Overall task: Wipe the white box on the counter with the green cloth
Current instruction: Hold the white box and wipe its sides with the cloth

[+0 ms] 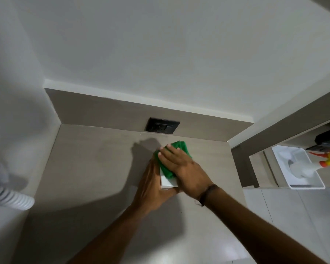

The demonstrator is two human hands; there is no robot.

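While left hand [151, 189] steadies white box [168, 181] | right hand [181, 168] presses green cloth [177, 149] | no writing legible

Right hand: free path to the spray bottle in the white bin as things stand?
Probably not right away. The right hand is pressing the green cloth on the white box. The spray bottle lies uncovered in the white bin, on a separate surface across a gap.

Box on the counter, cloth on top

The box [168, 181] sits on the counter [95, 168], before the wall socket [162, 125]; the cloth [171, 161] lies on it, under the right hand [181, 168]; the left hand [152, 189] is at its left.
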